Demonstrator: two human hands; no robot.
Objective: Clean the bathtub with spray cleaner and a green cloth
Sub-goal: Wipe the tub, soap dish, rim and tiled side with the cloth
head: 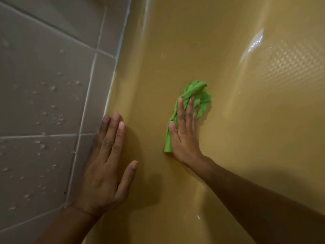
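Right hand: my right hand lies flat, fingers straight and slightly spread. The palm presses the green cloth against the tub's inner wall, and the hand curls round nothing.
Green cloth: bunched and creased, mostly pinned under the palm and fingers. A crumpled end pokes out past the fingertips and a narrow strip shows along the thumb side.
Left hand: my left hand is flat too, fingers straight and close together. It rests on the tub's ledge just beside the wall tiles and holds nothing; I judge it is bracing me.
Bathtub: the mustard-coloured bathtub fills most of my view, glossy with bright glints. A dimpled non-slip patch lies well apart to the right of the cloth.
Tiles: grey, dotted with water droplets.
Spray cleaner: not in view from here.
Step in hand: wiping the inner wall, I'd say; I can't tell how much of the tub is done.
Doing it well: I'd spread the cloth wider so more of it meets the surface and press through the whole palm. Overlapping strokes from the ledge down toward the floor would leave no strip missed.
Watch for: the surface looks wet and slick, so the bracing hand could slide. I'd put only light weight on it.
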